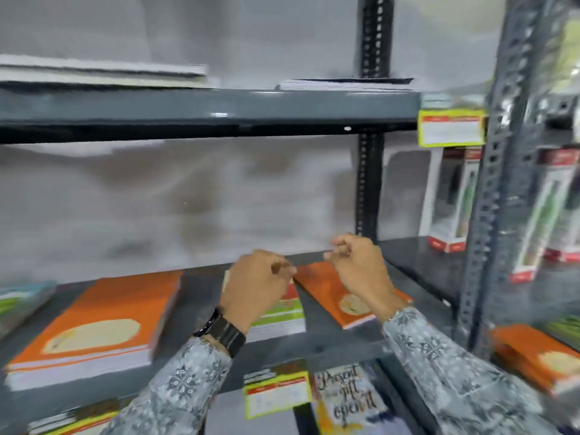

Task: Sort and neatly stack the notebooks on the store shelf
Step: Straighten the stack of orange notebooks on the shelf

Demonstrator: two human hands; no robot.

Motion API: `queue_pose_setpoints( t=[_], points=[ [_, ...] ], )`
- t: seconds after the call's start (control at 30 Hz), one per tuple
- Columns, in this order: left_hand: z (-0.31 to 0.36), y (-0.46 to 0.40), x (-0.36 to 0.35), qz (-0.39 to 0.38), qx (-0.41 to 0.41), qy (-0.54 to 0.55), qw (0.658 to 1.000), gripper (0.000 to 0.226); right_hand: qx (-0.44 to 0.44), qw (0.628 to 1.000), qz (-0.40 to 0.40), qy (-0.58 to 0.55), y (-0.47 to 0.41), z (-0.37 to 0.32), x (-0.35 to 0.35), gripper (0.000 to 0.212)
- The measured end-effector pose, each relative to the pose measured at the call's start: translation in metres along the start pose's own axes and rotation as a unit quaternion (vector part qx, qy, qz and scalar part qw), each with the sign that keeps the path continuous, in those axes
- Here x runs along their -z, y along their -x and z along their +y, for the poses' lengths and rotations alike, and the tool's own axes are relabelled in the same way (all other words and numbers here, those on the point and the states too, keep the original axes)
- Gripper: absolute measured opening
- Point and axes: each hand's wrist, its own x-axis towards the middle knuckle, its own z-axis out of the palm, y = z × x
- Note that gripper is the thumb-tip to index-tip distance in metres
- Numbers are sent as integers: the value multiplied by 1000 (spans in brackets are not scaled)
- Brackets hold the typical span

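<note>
On the grey metal shelf [201, 293] lies a tall stack of orange notebooks [94, 328] at the left. A smaller stack with a red and green cover [282, 315] sits in the middle, partly hidden by my left hand [254, 284]. A single orange notebook [329, 293] lies skewed to its right, under my right hand [357, 265]. Both hands hover above the shelf with fingers curled and nothing in them. The picture is blurred.
A green notebook stack [18, 299] shows at the far left edge. Boxed goods [448, 199] stand at the back right behind a perforated upright [489, 215]. More orange notebooks [533, 356] lie lower right. The upper shelf [204, 108] carries flat paper stacks. Price labels [276, 394] hang on shelf edges.
</note>
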Motion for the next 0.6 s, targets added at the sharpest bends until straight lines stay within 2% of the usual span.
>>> queue_pose_setpoints(
  t=[0.07, 0.1, 0.17, 0.23, 0.33, 0.43, 0.5, 0.6],
  points=[
    [25, -2, -35, -103, 16, -70, 992, 37, -72, 985, -28, 153, -7, 27, 28, 25],
    [40, 0, -53, -129, 30, -110, 985, 39, -108, 967, -57, 222, -11, 41, 42, 29],
    [60, 2, -83, -126, 74, -192, 970, 38, -167, 927, -119, 315, -13, 59, 52, 33],
    [79, 6, -102, -130, 113, -252, 952, 29, -193, 899, -168, 357, -17, 72, 57, 34],
    [94, 5, -120, -138, 86, -273, 948, 27, -196, 887, -181, 376, -20, 77, 58, 37],
    [99, 4, -123, -137, 85, -264, 951, 28, -198, 891, -173, 369, -27, 77, 58, 17],
    [96, 2, -122, -129, 118, -256, 951, 27, -217, 896, -180, 344, -31, 79, 62, 12],
    [89, -1, -118, -115, 136, -208, 962, 28, -253, 918, -171, 252, -35, 83, 74, 18]
  ],
)
